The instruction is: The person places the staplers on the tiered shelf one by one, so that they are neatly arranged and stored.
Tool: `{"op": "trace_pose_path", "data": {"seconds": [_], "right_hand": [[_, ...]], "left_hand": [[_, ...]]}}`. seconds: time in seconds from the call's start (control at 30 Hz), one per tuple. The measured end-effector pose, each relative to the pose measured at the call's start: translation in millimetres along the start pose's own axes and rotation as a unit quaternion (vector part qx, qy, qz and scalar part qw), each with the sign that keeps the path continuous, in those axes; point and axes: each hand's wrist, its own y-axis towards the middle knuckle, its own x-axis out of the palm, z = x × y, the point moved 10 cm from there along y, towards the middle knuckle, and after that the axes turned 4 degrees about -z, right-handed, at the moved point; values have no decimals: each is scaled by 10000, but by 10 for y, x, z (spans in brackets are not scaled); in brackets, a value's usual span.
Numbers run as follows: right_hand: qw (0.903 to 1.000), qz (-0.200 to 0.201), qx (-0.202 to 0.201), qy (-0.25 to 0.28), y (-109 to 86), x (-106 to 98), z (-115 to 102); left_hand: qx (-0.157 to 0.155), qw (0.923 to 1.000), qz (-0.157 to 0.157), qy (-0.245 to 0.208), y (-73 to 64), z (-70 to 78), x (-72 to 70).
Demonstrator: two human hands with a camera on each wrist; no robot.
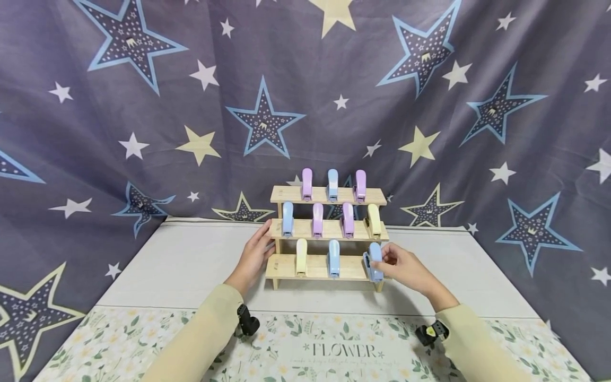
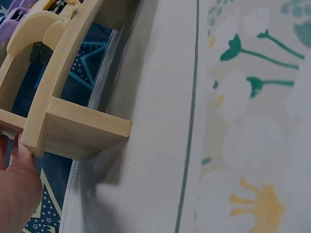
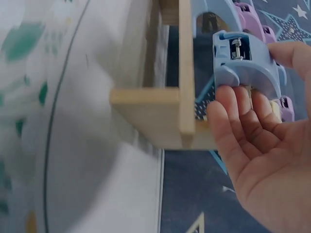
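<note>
A three-tier wooden rack (image 1: 353, 268) carries several small purple, blue and yellow staplers. At the right end of its lowest shelf, my right hand (image 1: 406, 268) pinches a blue stapler (image 1: 375, 260) between thumb and fingers. The right wrist view shows that blue stapler (image 3: 248, 65) slightly apart from the shelf board, its metal spring part visible. My left hand (image 1: 255, 254) touches the rack's left end beside the middle shelf, fingers fairly straight. Also on the lowest shelf stand a yellow stapler (image 1: 301, 257) and another blue stapler (image 1: 334, 259).
The rack stands on a white tabletop (image 1: 200, 260) with a floral mat (image 1: 334, 331) along the front. A dark star-patterned curtain (image 1: 324, 69) hangs behind and at both sides. On the middle shelf, a yellow stapler (image 1: 374, 220) sits above the held one.
</note>
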Motion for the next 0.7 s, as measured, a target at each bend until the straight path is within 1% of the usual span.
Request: {"op": "trace_pose_path", "data": {"seconds": [0.13,0.27,0.47,0.7], "right_hand": [[9999,42,99,-35,64,92,12],[9998,88,158,-62,103,140,18],[9996,103,241,70,128,183,21],[9995,144,268,111,138,184,37]], "left_hand": [[7,10000,-17,-41,2,1,8],[2,10000,-15,-36,3,-2,3],[-20,10000,-26,-10,8,-10,-20],[-79,10000,-6,-14,5,-4,-24]]}}
